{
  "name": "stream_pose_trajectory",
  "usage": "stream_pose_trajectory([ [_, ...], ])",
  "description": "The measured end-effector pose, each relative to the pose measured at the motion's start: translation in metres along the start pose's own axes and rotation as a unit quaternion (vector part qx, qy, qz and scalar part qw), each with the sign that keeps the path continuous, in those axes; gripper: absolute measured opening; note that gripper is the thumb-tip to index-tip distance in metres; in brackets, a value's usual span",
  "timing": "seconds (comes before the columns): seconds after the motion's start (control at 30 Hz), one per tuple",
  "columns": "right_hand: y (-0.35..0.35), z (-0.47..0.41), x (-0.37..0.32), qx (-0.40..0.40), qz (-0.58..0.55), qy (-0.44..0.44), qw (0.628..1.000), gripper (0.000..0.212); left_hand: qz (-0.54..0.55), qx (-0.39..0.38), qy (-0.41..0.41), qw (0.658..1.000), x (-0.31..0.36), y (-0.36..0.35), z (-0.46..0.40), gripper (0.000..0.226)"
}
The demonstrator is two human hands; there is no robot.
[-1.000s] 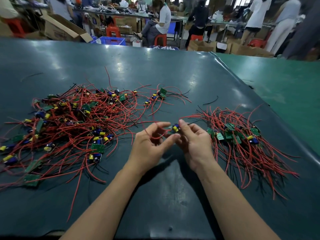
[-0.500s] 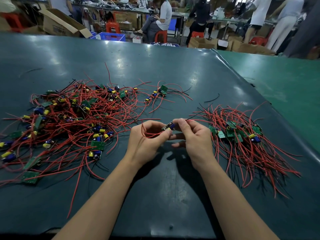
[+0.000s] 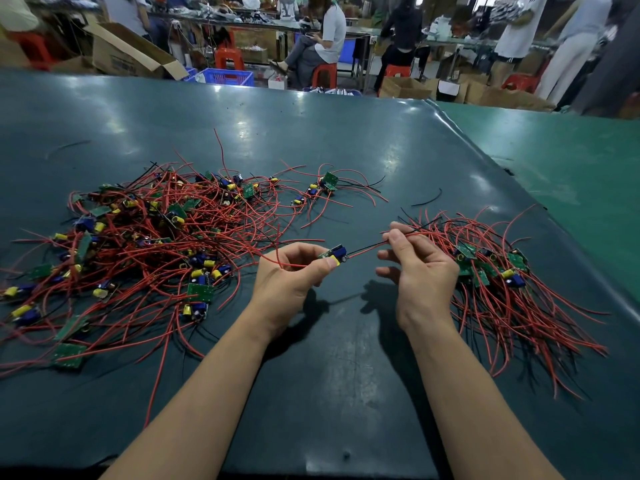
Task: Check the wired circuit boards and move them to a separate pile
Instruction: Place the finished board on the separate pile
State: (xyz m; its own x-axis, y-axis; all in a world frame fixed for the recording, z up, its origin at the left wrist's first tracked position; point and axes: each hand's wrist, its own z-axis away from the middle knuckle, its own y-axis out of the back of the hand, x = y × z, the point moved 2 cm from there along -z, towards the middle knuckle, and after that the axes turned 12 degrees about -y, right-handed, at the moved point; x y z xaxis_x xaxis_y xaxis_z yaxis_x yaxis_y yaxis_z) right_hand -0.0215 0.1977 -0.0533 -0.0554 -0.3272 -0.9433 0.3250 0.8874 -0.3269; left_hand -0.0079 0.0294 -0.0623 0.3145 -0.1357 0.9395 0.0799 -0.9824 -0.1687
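Observation:
A small circuit board [image 3: 334,255] with a blue and a yellow part is held above the table, and my left hand [image 3: 289,282] pinches it at its left end. Its red and black wires [image 3: 367,248] stretch right to my right hand [image 3: 417,268], which pinches them between thumb and forefinger. A big tangled pile of wired boards [image 3: 145,244] lies to the left. A smaller pile of wired boards [image 3: 498,271] lies right of my right hand, its wires fanned out toward me.
The work surface is a dark green mat [image 3: 329,393] with its right edge beside a lighter green table [image 3: 571,168]. A loose black wire [image 3: 427,200] lies behind the hands. Beyond the far edge are people, red stools, cardboard boxes [image 3: 124,53] and a blue crate [image 3: 225,77].
My hands have drawn apart: the right hand slid rightward along the wires, pulling them straight, while the left kept its pinch on the board.

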Motion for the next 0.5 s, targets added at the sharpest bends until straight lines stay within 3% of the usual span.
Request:
stream_pose_trajectory([
  [0.23, 0.0031, -0.0032, 0.0011, 0.009, -0.018, 0.031, 0.999, 0.015, 0.029, -0.043, 0.01, 0.999, -0.0015, 0.0005, -0.0016, 0.009],
  [0.5, 0.0079, -0.0002, -0.001, 0.051, 0.191, 0.194, 0.961, 0.027, 0.05, -0.054, 0.027, 0.997, -0.0011, 0.0013, -0.001, 0.007],
])
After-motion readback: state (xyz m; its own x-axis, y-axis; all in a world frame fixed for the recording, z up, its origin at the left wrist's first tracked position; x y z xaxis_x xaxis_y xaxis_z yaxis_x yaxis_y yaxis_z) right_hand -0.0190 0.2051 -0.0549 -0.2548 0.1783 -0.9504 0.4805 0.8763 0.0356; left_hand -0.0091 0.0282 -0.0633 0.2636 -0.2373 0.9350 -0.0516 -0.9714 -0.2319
